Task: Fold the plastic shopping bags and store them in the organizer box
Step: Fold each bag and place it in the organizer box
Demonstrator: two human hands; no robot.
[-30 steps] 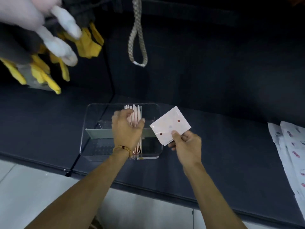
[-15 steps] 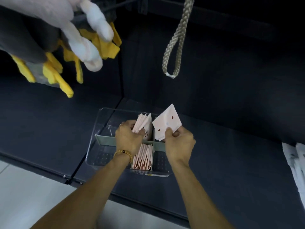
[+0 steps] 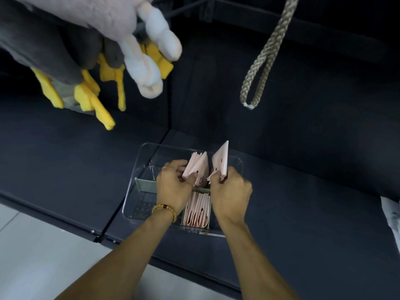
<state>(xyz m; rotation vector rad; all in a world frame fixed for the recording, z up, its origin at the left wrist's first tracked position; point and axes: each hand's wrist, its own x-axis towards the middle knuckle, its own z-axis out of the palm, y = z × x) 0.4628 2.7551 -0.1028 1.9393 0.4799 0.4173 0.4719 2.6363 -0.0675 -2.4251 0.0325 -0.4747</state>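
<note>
A clear plastic organizer box (image 3: 142, 161) sits on the dark counter, split by a grey divider (image 3: 145, 184). Folded pale pink bags stand in its far compartment (image 3: 198, 164) and several more fill the near one (image 3: 197, 210). My left hand (image 3: 173, 187) grips the far stack and holds it to the left. My right hand (image 3: 230, 190) pinches a folded white bag with red dots (image 3: 221, 160), upright, its lower edge going into the gap right of that stack.
Plush toys with yellow feet (image 3: 91, 92) hang above the counter at upper left. A braided rope loop (image 3: 263, 61) dangles at upper right. Unfolded white bags (image 3: 391, 215) lie at the right edge. Pale floor shows below the counter's front edge.
My right hand has brought the folded bag from right of the box down into its far compartment. My left hand now holds the stack aside. The camera moved closer.
</note>
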